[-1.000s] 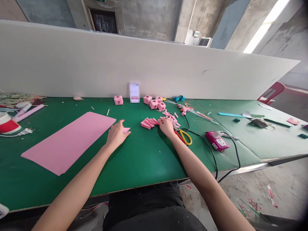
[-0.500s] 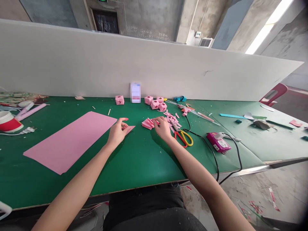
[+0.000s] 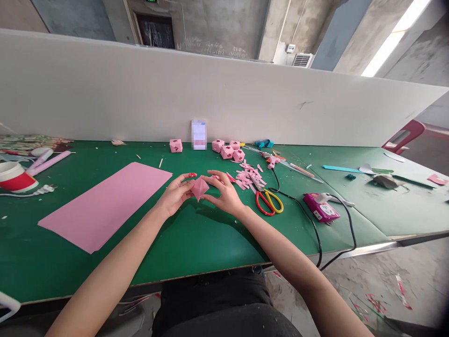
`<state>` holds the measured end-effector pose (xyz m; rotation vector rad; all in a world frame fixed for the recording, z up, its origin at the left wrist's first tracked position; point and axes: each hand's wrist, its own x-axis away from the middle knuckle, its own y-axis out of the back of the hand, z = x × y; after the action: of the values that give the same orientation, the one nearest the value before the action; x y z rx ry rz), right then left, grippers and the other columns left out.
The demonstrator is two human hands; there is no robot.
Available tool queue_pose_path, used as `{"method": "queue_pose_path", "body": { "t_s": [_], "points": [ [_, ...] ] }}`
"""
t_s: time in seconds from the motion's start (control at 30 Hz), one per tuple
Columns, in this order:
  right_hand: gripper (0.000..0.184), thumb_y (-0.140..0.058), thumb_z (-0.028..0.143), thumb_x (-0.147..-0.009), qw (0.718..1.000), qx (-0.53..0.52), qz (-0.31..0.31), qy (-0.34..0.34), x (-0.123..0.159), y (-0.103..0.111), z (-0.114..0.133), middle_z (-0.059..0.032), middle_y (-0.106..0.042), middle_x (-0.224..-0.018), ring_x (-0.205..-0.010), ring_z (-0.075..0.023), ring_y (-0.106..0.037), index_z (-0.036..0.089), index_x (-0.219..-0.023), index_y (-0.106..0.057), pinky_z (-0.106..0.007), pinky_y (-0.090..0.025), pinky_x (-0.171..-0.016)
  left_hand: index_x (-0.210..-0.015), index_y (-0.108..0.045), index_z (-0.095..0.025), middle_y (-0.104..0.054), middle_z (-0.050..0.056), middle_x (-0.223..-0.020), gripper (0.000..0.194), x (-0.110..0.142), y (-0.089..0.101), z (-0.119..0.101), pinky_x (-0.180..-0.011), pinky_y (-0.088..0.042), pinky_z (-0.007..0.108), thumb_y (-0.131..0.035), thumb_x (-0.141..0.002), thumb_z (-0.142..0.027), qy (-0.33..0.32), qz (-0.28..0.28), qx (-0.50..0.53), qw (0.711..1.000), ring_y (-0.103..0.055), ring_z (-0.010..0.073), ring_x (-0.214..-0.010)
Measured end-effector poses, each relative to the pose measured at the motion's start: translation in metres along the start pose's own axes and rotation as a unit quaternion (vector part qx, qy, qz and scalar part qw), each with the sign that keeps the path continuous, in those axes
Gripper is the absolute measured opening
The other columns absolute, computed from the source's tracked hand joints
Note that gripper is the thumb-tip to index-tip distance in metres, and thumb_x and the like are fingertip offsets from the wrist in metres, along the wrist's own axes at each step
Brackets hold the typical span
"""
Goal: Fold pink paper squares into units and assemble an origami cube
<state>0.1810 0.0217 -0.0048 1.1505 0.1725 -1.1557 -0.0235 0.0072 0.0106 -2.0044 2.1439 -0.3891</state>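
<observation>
At the far left a red-and-white cup (image 3: 19, 183) stands near the table's edge, and to the right of it a large pink sheet (image 3: 108, 206) lies flat and aslant on the green table (image 3: 189, 243). The left forearm reaches up from the lower left, slanting toward the middle, its wrist nearly in line with the left hand (image 3: 175, 193). That hand is turned inward, thumb and fingers closed on the left side of a small folded pink paper (image 3: 199, 188); red shows at one fingertip. The folded paper is held up between the two hands over the table, one point downward. On its other side, the right hand (image 3: 224, 194) faces the left one, thumb below and forefinger above, spread in a curved C with the tips at the paper's right edges; whether they press on it, I cannot tell. The right forearm slants in from the lower right. Behind the right fingers, partly hidden, lies a pile of folded pink pieces (image 3: 215, 179), then pink scraps (image 3: 249, 177) beside scissors (image 3: 262, 189) with one red and one yellow handle. Farther right sits a magenta power strip (image 3: 321, 209).
</observation>
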Motion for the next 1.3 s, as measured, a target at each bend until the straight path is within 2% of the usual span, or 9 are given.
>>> {"method": "queue_pose_path", "body": {
  "t_s": [0.17,0.3,0.43,0.6,0.73,0.97,1.13,1.3],
  "points": [
    [0.047,-0.072,0.048,-0.087,0.998,0.053,0.018,0.018,-0.001,-0.002,0.000,-0.0106,-0.050,-0.146,-0.130,-0.0291,-0.051,0.031,-0.130,-0.064,-0.050,-0.043,-0.111,-0.110,-0.061,-0.020,-0.073,0.005,-0.096,0.040,0.002,-0.004,0.004,-0.067,-0.059,0.032,-0.081,-0.077,-0.028,0.010,0.015,-0.007,1.000,-0.071,0.0195,-0.084],
    [0.039,-0.071,0.050,-0.087,0.997,0.072,0.004,0.021,-0.001,-0.005,-0.005,-0.0114,-0.054,-0.140,-0.127,-0.0285,-0.052,0.028,-0.120,-0.069,-0.049,-0.044,-0.109,-0.109,-0.060,-0.019,-0.071,0.002,-0.089,0.038,0.003,-0.008,0.003,-0.073,-0.058,0.030,-0.080,-0.079,-0.029,0.024,0.006,0.015,1.000,-0.070,0.0150,-0.078],
    [0.028,-0.070,0.046,-0.089,0.997,0.076,-0.002,0.009,-0.001,-0.005,-0.008,-0.0100,-0.059,-0.132,-0.121,-0.0277,-0.055,0.028,-0.110,-0.071,-0.050,-0.043,-0.108,-0.109,-0.059,-0.020,-0.069,0.001,-0.088,0.035,0.004,-0.010,0.000,-0.078,-0.058,0.033,-0.075,-0.083,-0.036,0.025,-0.008,0.019,0.999,-0.071,0.0153,-0.077],
    [0.027,-0.070,0.046,-0.089,0.997,0.083,0.000,-0.002,-0.001,-0.003,-0.007,-0.0099,-0.061,-0.128,-0.117,-0.0273,-0.056,0.025,-0.104,-0.068,-0.050,-0.042,-0.109,-0.117,-0.057,-0.020,-0.069,0.003,-0.097,0.047,0.007,-0.010,-0.001,-0.085,-0.058,0.038,-0.080,-0.078,-0.033,-0.001,-0.017,-0.030,0.999,-0.071,0.0166,-0.084],
    [0.025,-0.070,0.043,-0.089,0.997,0.076,0.007,-0.009,-0.002,-0.004,-0.005,-0.0113,-0.062,-0.125,-0.116,-0.0276,-0.056,0.023,-0.102,-0.065,-0.048,-0.044,-0.106,-0.122,-0.056,-0.022,-0.066,0.005,-0.107,0.056,0.008,-0.011,0.002,-0.087,-0.058,0.038,-0.083,-0.073,-0.027,-0.025,-0.018,-0.072,0.997,-0.069,0.0186,-0.096],
    [0.025,-0.068,0.039,-0.091,0.999,0.039,0.022,-0.014,-0.002,-0.005,-0.005,-0.0111,-0.062,-0.122,-0.116,-0.0258,-0.058,0.022,-0.107,-0.059,-0.042,-0.048,-0.100,-0.124,-0.055,-0.022,-0.065,0.006,-0.112,0.058,0.008,-0.013,0.003,-0.090,-0.057,0.037,-0.081,-0.073,-0.024,-0.043,-0.028,-0.090,0.995,-0.068,0.0181,-0.097],
    [0.023,-0.065,0.038,-0.093,1.000,0.004,0.019,-0.005,-0.002,-0.005,-0.002,-0.0096,-0.064,-0.119,-0.113,-0.0233,-0.060,0.023,-0.109,-0.057,-0.039,-0.050,-0.098,-0.126,-0.054,-0.021,-0.070,0.006,-0.112,0.057,0.010,-0.014,0.002,-0.092,-0.054,0.036,-0.081,-0.076,-0.032,-0.019,0.021,-0.057,0.998,-0.069,0.0189,-0.099],
    [0.023,-0.065,0.035,-0.093,1.000,-0.011,0.002,0.007,-0.002,-0.008,-0.002,-0.0093,-0.064,-0.116,-0.110,-0.0228,-0.060,0.022,-0.109,-0.056,-0.038,-0.050,-0.097,-0.129,-0.053,-0.022,-0.071,0.005,-0.114,0.069,0.009,-0.015,0.004,-0.088,-0.053,0.031,-0.087,-0.069,-0.026,-0.019,0.027,-0.044,0.998,-0.069,0.0176,-0.097]
  ]
}}
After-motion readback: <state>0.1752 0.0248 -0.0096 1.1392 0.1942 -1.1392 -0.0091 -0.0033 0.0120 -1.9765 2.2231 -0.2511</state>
